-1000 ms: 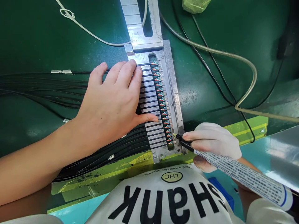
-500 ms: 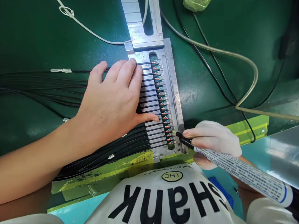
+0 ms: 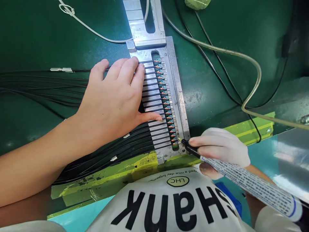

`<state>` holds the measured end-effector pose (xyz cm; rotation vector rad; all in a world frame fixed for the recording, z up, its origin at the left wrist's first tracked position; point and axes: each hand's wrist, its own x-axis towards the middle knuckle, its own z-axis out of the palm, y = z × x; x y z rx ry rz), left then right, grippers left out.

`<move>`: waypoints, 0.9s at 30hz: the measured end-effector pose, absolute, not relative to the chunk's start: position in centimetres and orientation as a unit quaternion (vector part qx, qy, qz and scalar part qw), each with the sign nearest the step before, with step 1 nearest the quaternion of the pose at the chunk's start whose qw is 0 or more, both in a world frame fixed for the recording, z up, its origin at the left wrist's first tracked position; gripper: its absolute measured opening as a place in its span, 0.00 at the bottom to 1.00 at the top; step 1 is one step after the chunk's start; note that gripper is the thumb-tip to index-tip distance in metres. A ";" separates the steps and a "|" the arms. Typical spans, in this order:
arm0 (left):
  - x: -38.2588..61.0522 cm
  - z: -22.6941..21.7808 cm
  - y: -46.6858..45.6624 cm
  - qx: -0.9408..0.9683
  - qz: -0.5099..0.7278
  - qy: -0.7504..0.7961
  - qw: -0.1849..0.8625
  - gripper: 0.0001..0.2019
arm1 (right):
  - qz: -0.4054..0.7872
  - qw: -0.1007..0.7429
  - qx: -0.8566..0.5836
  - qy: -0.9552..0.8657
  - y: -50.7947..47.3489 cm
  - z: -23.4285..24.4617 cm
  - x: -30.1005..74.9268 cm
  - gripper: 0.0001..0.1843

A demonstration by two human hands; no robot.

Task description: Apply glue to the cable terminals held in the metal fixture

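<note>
Hands both work at the near end of a metal jig (image 3: 177, 90). Closest in, the right hand (image 3: 219, 148), in a white glove, is curled shut around a marker (image 3: 251, 183) with a printed white barrel, its black tip just beside the lowest connector (image 3: 175, 142) in the row. Below it lies the white shirt front (image 3: 173, 206) printed with upside-down black lettering. The left hand (image 3: 113, 96) is bare, open and spread flat, holding nothing in its grip, with its fingers (image 3: 130, 71) pressing down on black wires (image 3: 154, 85) near the far end of the row and its thumb (image 3: 151, 117) stretched across them lower down. The wires lie side by side across the jig, each in its own slot, and end in small coloured connectors along the jig's right side. To the left they run under the palm and gather into a long bundle (image 3: 48, 87) on the green surface (image 3: 36, 38), with small silver terminals (image 3: 61, 69) on some of them. A yellow-green strip (image 3: 125, 170) edges the surface nearest the shirt. Past the jig, a second metal plate (image 3: 142, 25) continues away, a grey cable (image 3: 256, 80) and thin black cables (image 3: 217, 58) curve across the surface, and a green bag (image 3: 198, 3) sits at the top edge
</note>
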<state>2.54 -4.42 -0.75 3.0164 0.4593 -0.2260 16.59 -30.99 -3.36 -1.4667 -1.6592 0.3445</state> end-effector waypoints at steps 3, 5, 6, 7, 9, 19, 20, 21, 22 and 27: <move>2.4 -0.8 -4.4 0.983 -0.078 0.157 0.052 0.62 | 0.148 0.440 -0.588 -0.662 -30.8 -3.7 16.6 0.14; 2.4 -0.7 -4.4 0.981 -0.081 0.164 0.065 0.58 | 0.147 0.435 -0.589 -0.665 -30.7 -3.9 16.6 0.15; 2.5 -0.7 -4.5 0.981 -0.082 0.166 0.066 0.58 | 0.142 0.435 -0.589 -0.666 -30.6 -4.0 16.6 0.15; 2.5 -0.7 -4.5 0.981 -0.081 0.164 0.061 0.60 | 0.139 0.436 -0.588 -0.667 -30.6 -4.1 16.6 0.16; 2.6 -0.6 -4.5 0.982 -0.083 0.162 0.052 0.65 | 0.132 0.444 -0.586 -0.665 -30.6 -4.1 16.7 0.15; 2.4 -0.6 -4.4 0.978 -0.086 0.172 0.075 0.57 | 0.147 0.453 -0.584 -0.658 -30.7 -4.1 16.6 0.15; 2.4 -0.6 -4.4 0.979 -0.088 0.170 0.074 0.56 | 0.147 0.456 -0.583 -0.657 -30.8 -4.1 16.5 0.16; 2.4 -0.6 -4.4 0.980 -0.086 0.168 0.071 0.56 | 0.146 0.458 -0.581 -0.656 -30.9 -4.2 16.5 0.16; 2.3 -0.6 -4.4 0.980 -0.085 0.164 0.067 0.56 | 0.143 0.463 -0.578 -0.656 -30.9 -4.2 16.5 0.16; 2.3 -0.6 -4.4 0.982 -0.077 0.158 0.067 0.57 | 0.134 0.475 -0.576 -0.652 -31.1 -4.4 16.3 0.15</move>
